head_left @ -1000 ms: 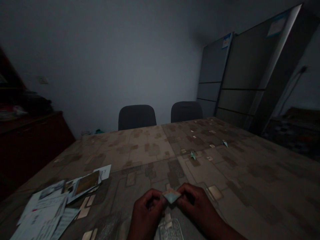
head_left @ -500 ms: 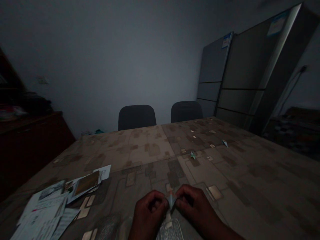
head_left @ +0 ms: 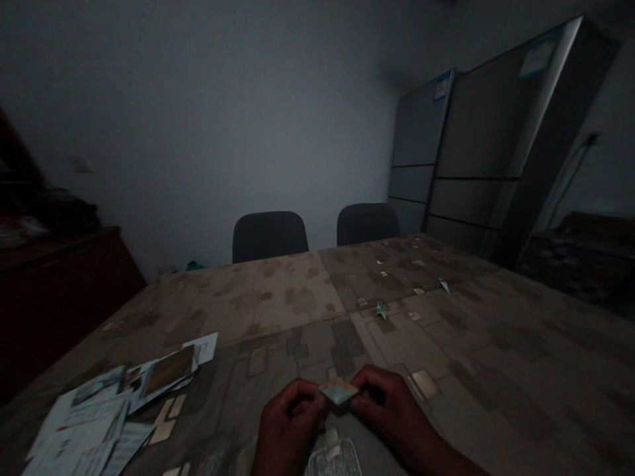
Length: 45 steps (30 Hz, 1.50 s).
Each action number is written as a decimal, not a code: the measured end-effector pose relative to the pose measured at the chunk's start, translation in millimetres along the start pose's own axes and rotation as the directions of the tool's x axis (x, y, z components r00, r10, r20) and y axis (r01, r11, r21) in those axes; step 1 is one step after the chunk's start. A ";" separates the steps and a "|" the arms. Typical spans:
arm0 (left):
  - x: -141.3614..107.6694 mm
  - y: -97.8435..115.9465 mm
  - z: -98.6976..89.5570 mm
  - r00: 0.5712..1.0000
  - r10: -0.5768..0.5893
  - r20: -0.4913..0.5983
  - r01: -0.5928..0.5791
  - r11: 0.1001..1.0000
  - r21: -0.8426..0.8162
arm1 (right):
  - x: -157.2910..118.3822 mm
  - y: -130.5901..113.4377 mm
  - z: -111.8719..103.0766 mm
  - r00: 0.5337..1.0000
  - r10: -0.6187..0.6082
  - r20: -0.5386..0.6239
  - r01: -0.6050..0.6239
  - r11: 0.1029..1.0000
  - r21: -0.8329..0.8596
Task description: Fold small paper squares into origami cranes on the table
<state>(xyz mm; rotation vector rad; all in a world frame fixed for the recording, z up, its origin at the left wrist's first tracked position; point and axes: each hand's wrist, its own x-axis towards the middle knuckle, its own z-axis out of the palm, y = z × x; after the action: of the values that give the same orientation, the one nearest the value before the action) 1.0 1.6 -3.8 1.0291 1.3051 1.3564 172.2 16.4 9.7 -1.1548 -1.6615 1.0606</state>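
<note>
Between my two hands, just above the near part of the table, is a small folded piece of paper, pale with an orange-brown upper edge. My left hand pinches its left corner between thumb and fingers. At the opposite corner my right hand pinches it the same way. The paper is spread wide in a flat diamond shape. Farther off on the table stand a small green folded paper figure and, to its right, a pale folded paper piece; neither is touched.
A patterned cloth covers the table. Loose papers and a brown picture card lie at the left. Two dark chairs stand behind the far edge. Tall cabinets are at the right, a dark red cabinet at the left.
The folded paper has gone from a narrow upright shape to a wide, flat diamond. My hands have moved slightly apart, each still pinching a side. The view has shifted slightly.
</note>
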 end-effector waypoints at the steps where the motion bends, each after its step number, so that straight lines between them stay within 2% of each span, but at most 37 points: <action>1: 0.6 -1.5 -0.6 1.000 0.010 -0.003 -0.010 1.000 0.011 | 0.4 0.8 0.2 1.000 -0.011 -0.006 0.011 1.000 -0.002; 7: 2.4 -6.5 -3.7 0.998 0.059 0.005 -0.059 0.997 0.040 | 2.9 6.5 1.8 0.999 -0.043 -0.018 0.042 0.999 -0.011; 15: 4.5 -5.4 -1.4 0.999 0.030 0.034 -0.032 0.999 0.029 | 5.0 8.7 2.7 0.999 0.012 -0.043 -0.012 1.000 -0.011; 20: 9.2 -9.2 1.4 0.997 0.069 0.016 -0.070 0.996 0.058 | 8.4 10.0 1.8 0.997 0.041 -0.067 -0.041 0.999 -0.004; 27: 7.4 -6.2 0.4 0.996 0.090 0.007 -0.090 0.993 0.077 | 6.9 6.0 1.2 0.997 0.000 -0.082 0.000 1.000 0.003; 35: 9.4 -6.4 0.6 0.995 0.104 0.005 -0.104 0.990 0.096 | 7.6 9.3 1.9 0.996 0.012 -0.094 -0.012 1.000 -0.005; 41: 11.3 -10.9 2.3 1.000 0.023 -0.018 -0.024 0.998 -0.051 | 10.3 15.1 0.9 0.993 0.006 -0.120 -0.010 1.000 -0.030; 45: 11.2 -13.9 2.4 0.999 0.023 -0.037 -0.025 0.998 -0.056 | 10.3 14.4 -0.3 0.992 -0.013 -0.126 0.007 0.999 -0.052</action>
<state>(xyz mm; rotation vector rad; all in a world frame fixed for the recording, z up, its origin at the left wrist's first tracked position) 2.3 12.7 -18.0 0.9892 1.2773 1.4280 173.8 29.4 -2.2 -1.2204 -1.6024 0.9238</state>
